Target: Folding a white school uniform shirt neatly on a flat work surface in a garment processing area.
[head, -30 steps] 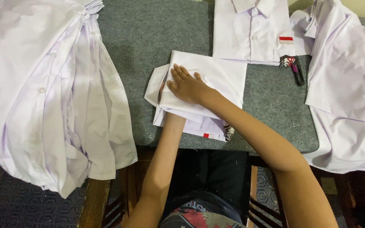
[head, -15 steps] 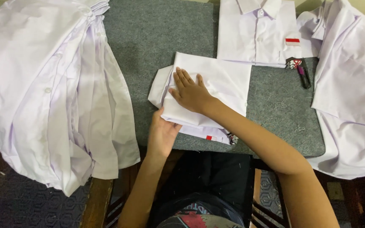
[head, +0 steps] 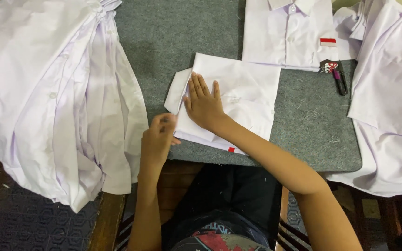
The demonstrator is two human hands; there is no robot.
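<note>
A folded white shirt [head: 243, 90] lies on the grey felt mat [head: 177, 42] near the table's front edge. My right hand [head: 204, 103] presses flat on its left half, fingers spread and pointing away from me. My left hand [head: 157, 138] sits at the shirt's lower left corner, fingers curled at the cloth's edge; whether it pinches the fabric cannot be made out. A small red tag [head: 231, 149] shows at the shirt's near edge.
A buttoned white shirt with a red and white chest patch [head: 289, 32] lies flat at the back. Thick piles of white shirts hang over the left [head: 52, 102] and right [head: 387, 97]. A small dark tool with a purple handle [head: 338, 76] rests on the mat.
My left hand has slid out from under the shirt's lower left and come back towards me, to its corner. My right hand stays pressed on the shirt.
</note>
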